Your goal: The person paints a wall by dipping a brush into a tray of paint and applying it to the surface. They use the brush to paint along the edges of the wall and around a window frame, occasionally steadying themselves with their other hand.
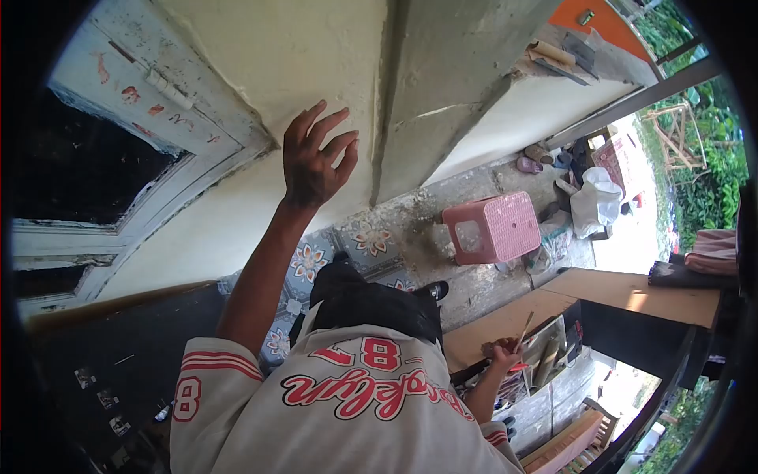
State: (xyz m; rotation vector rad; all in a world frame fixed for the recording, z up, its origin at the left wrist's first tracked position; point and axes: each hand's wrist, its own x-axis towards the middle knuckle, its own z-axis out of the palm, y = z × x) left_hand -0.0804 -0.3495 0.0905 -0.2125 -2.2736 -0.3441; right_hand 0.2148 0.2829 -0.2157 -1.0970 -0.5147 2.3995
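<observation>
A pink plastic stool (517, 213) stands on the floor ahead, between the low wall (493, 130) and a brown-topped cabinet (604, 291). The left hand (317, 167), raised before the cream wall (316, 59), is empty, fingers parted and bent; the right (503, 355), lower, grips a thin stick (524, 330) near the cabinet. Floor (475, 294) shows between stool and cabinet edge.

Home porch likely: floral tiles (308, 262), pink stool (513, 229), footwear (529, 165), greenery (714, 174) beyond

Pale shirt (339, 430), chest: red script, dark-outlined, partly creased, apparently "Brooklyn". Toward hem: red numerals (380, 355) "8" and "7". Left sleeve (217, 375): red "8". Nothing else legible.
</observation>
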